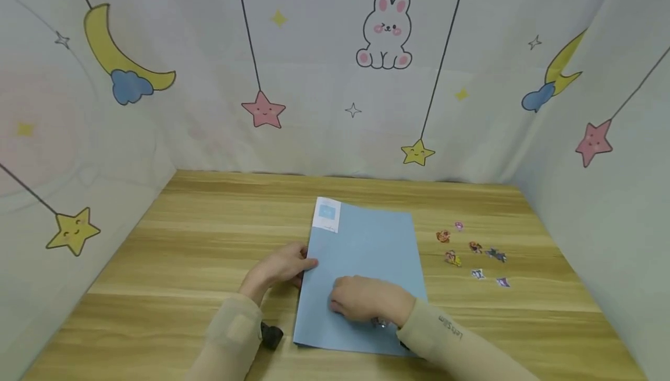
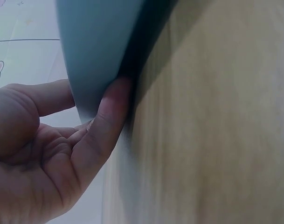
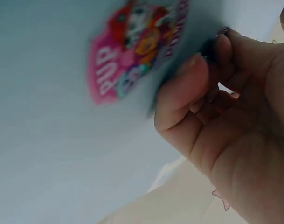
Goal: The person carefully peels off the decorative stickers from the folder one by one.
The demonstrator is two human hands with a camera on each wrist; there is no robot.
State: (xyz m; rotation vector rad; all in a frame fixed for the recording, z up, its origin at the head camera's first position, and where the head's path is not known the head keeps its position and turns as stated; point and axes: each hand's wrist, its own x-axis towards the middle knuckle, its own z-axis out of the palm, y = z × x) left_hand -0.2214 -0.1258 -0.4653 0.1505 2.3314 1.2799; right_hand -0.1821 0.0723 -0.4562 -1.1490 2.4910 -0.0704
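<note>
A light blue folder [image 1: 369, 247] lies on the wooden table, with a white label [image 1: 326, 215] at its top left corner. My left hand [image 1: 280, 266] grips the folder's left edge, thumb on top and fingers underneath, and the left wrist view shows that edge raised. Over the lower middle of the folder, my right hand [image 1: 369, 299] has its fingers curled. In the right wrist view its thumb and fingertips pinch a small dark sticker [image 3: 208, 49], mostly hidden, close against the folder. A colourful sticker with the letters PUP [image 3: 137, 49] is on the folder beside this hand.
Several small cut-out stickers [image 1: 475, 247] lie scattered on the table [image 1: 220, 224] right of the folder. Fabric walls [image 1: 324, 78] with printed stars, moons and a rabbit enclose the table at the back and sides. A black strap piece [image 1: 271, 336] is at the left wrist.
</note>
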